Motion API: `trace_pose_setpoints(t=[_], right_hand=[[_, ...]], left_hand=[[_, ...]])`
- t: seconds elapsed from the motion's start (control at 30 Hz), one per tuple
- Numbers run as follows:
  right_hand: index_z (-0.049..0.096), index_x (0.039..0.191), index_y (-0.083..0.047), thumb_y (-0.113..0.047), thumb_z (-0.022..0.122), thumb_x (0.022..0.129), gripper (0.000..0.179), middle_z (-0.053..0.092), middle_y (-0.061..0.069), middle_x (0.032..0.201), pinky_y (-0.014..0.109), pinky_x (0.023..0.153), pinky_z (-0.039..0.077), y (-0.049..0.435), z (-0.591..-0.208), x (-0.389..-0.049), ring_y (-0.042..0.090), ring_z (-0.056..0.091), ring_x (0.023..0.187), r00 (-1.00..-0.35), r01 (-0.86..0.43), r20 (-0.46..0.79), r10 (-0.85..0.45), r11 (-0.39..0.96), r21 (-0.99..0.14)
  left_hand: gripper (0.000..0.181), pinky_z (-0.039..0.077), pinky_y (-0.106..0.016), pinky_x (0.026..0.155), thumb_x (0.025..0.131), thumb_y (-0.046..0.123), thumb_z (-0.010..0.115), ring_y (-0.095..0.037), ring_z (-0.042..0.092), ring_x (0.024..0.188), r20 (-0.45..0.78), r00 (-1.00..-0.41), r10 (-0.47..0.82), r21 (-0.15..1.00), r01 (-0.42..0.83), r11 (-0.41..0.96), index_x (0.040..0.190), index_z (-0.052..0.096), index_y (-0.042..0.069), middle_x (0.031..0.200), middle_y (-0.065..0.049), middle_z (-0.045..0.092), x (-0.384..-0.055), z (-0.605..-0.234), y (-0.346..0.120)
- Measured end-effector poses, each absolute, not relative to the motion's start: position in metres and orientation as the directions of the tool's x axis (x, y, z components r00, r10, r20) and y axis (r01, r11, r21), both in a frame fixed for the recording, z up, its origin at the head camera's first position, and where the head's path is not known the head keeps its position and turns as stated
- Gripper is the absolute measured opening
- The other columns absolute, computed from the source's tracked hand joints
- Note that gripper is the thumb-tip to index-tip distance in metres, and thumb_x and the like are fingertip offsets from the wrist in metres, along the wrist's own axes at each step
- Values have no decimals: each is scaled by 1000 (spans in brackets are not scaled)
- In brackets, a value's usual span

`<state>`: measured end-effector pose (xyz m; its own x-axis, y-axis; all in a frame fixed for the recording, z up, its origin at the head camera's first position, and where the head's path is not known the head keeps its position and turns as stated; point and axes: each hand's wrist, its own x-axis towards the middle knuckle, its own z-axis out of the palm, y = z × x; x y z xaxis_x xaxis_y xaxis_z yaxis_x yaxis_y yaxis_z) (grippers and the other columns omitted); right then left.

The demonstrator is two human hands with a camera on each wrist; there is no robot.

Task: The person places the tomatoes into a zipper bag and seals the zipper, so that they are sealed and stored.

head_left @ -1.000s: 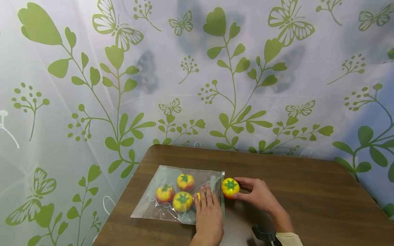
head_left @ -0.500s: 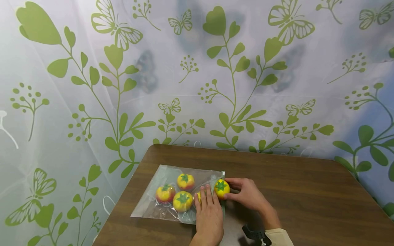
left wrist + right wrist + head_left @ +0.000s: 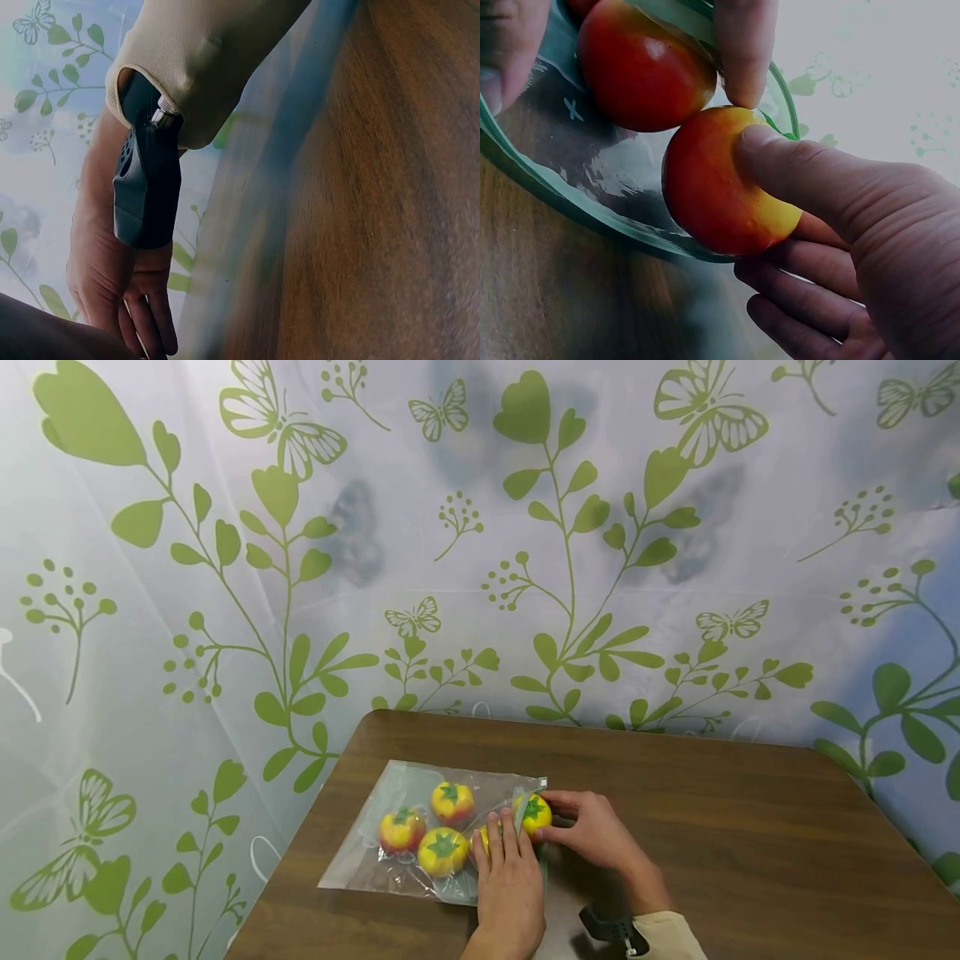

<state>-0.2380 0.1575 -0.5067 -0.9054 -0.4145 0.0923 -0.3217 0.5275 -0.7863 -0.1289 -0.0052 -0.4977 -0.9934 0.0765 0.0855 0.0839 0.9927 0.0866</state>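
A clear zip bag (image 3: 360,852) lies flat with several red-and-yellow toy tomatoes (image 3: 402,829) inside, each topped by a green star-shaped leaf. My left hand (image 3: 512,889) rests on the bag's right part, fingers straight, partly covering one tomato. Just right of it, my right hand (image 3: 600,835) grips another toy tomato (image 3: 534,814) between thumb and fingers. In the right wrist view this held tomato (image 3: 724,184) sits at the bag's open, green-edged mouth, touching or nearly touching a tomato (image 3: 641,71) inside. A left-hand finger (image 3: 744,52) lies by the rim there.
Both hands work on a brown wooden table (image 3: 720,827). Behind it hangs a pale curtain (image 3: 465,552) printed with green leaves and butterflies. A black wrist device (image 3: 611,928) is strapped below my right hand, near the tabletop.
My right hand has moved left with its tomato, from beside the bag's edge into the bag's mouth. The left hand has stayed in place on the bag.
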Motion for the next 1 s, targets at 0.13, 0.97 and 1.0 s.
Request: trace_pose_setpoints(t=[0.13,0.97,1.0], right_hand=[[71,144,-7,-42,91,90,67,75,14,140,54,106,59,159,-508,-237,34,75,126,-905,-330,97,-414,538,-776],[76,132,-1,-14,88,93,42,79,17,129,50,97,63,134,-509,-237,33,80,116,-881,-436,191,-433,585,-684],[77,131,-2,-14,88,93,41,80,16,128,50,97,63,132,-510,-238,32,80,116,-882,-436,194,-429,587,-683]], left_hand=[[90,29,-64,131,80,22,95,-43,35,163,94,-992,79,70,86,994,158,55,3,175,-21,39,-129,-498,-5],[84,29,-62,131,86,21,91,-42,32,165,94,-991,94,94,103,990,159,53,4,176,-20,36,-129,-499,-3],[85,30,-63,130,86,22,91,-42,32,165,101,-990,95,90,104,990,159,53,4,176,-20,36,-129,-500,-3]])
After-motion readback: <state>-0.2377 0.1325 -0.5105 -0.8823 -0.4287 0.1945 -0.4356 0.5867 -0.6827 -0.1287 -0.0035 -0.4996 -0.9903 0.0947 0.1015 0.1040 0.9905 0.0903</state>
